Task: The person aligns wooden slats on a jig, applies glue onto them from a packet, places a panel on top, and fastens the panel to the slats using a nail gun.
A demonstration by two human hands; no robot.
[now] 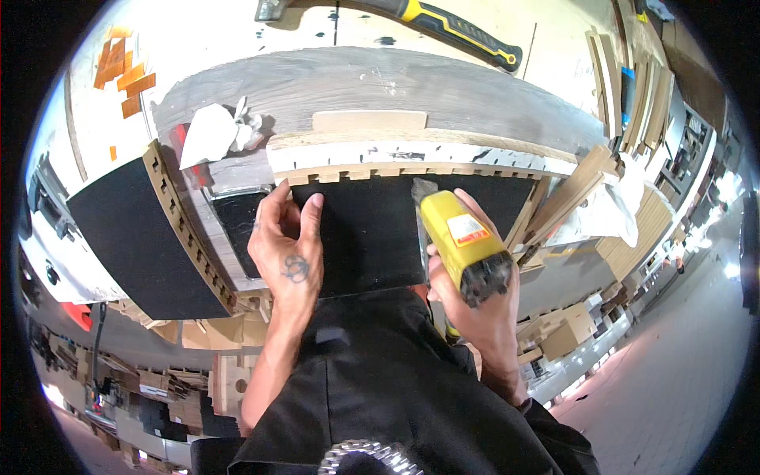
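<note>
A black panel (pixel 368 237) stands against me, with a notched wooden strip (pixel 372 171) along its far edge. My left hand (pixel 286 249) is at the panel's left side, thumb and fingers bent over its edge with the tips close to the strip. My right hand (pixel 483 321) is closed round a yellow handheld tool (pixel 451 226) with a black rear end and a narrow dark metal nose. That nose meets the panel just below the notched strip. The tool's exact kind is hard to tell, and its grip is hidden by the hand.
Another curved black panel (pixel 134 237) with a notched edge lies at the left. A hammer (pixel 467 36) rests at the far side of the bench. Crumpled white paper (pixel 212 134) sits on the grey board (pixel 356 87). Wooden strips (pixel 582 186) lean at the right.
</note>
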